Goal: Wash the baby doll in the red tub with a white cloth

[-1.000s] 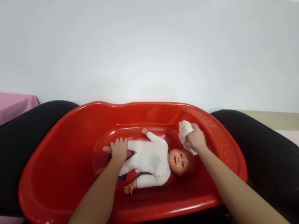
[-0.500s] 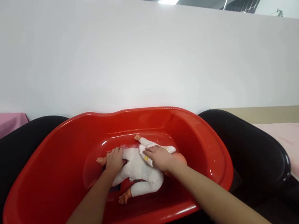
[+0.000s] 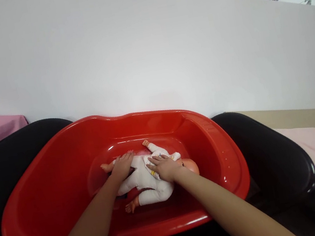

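Baby doll (image 3: 151, 180) in red tub (image 3: 64, 179): left hand (image 3: 122, 166) flat on legs; right hand (image 3: 163, 167) presses washcloth (image 3: 150, 164) on chest, head at 3 o'clock.

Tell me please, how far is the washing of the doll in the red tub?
Done: the doll already lies on its back in the red tub. In hand: the right hand presses a small cloth on its chest, and the left hand holds its legs. Left: the face and arms look untouched; the white suit is still on.

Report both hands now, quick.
Left hand: open, flat on the doll's legs.
Right hand: pressing a small cloth on the doll's chest; grip cannot be told.
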A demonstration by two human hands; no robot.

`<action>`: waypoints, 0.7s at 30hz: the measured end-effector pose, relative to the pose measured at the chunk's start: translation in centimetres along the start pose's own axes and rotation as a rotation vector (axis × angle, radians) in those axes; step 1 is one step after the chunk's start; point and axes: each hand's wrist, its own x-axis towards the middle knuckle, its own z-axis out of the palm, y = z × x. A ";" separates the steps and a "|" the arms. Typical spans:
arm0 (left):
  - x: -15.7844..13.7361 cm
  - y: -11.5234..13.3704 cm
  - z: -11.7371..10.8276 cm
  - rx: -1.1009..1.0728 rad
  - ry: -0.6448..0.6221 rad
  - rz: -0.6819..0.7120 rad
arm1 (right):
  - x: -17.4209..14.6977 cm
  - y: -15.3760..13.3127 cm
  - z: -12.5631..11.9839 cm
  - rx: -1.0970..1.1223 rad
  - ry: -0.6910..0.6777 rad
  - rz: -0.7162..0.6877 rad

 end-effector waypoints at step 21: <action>2.1 5.1 -1.1 -0.207 0.167 -0.025 | 0.1 0.4 -0.3 0.049 -0.037 0.041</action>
